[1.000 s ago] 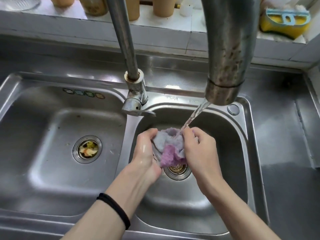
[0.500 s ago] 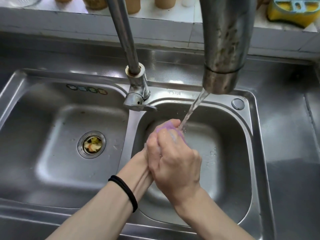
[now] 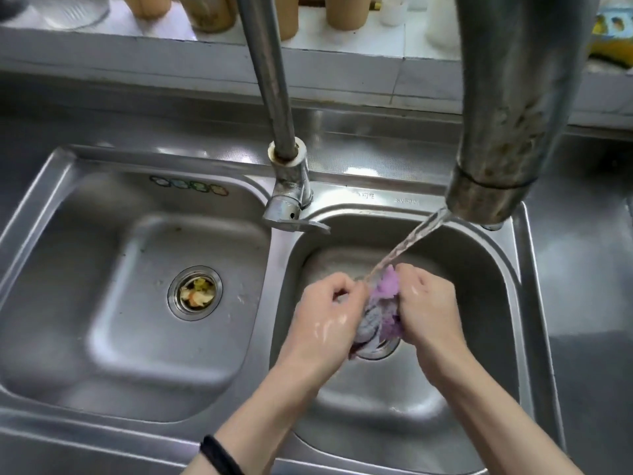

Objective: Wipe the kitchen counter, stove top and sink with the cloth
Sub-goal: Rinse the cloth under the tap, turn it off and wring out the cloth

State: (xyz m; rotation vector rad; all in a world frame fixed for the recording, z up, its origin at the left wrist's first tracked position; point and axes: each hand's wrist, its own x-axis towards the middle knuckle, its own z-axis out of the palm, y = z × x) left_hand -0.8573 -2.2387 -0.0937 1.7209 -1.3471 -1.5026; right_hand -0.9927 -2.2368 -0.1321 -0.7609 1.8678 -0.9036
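- Double-bowl stainless steel sink [image 3: 102,159], seen from above; both hands work over the right bowl [image 3: 479,269], at about 4 o'clock from the frame's centre.
- Left hand [image 3: 329,313]: fingers curled tight, clamped on the left side of the cloth [image 3: 383,310]; skin wet and glistening; a black band [image 3: 219,455] circles the wrist at 6 o'clock.
- Right hand [image 3: 428,303]: fingers likewise closed, gripping the cloth's right side; the two fists lie just beside each other with the fabric bunched between them.
- Cloth: purple and grey, crumpled, held above the right bowl's drain [image 3: 387,351], which shows partly beneath it.
- Faucet spout [image 3: 507,132], large and near the lens at 1 o'clock; a water stream [image 3: 411,241] falls slantwise from its tip onto the top of the cloth.
- Faucet base and lever [image 3: 291,200] stand on the divider between the bowls, at 12 o'clock from the left hand.
- Left bowl [image 3: 102,303]: at 9 o'clock; its drain strainer [image 3: 195,293] holds yellowish food scraps.
- Tiled ledge [image 3: 342,53] at 12 o'clock carries several tan containers [image 3: 346,12], blurred; a yellow object [image 3: 613,39] sits at the far 2 o'clock edge.
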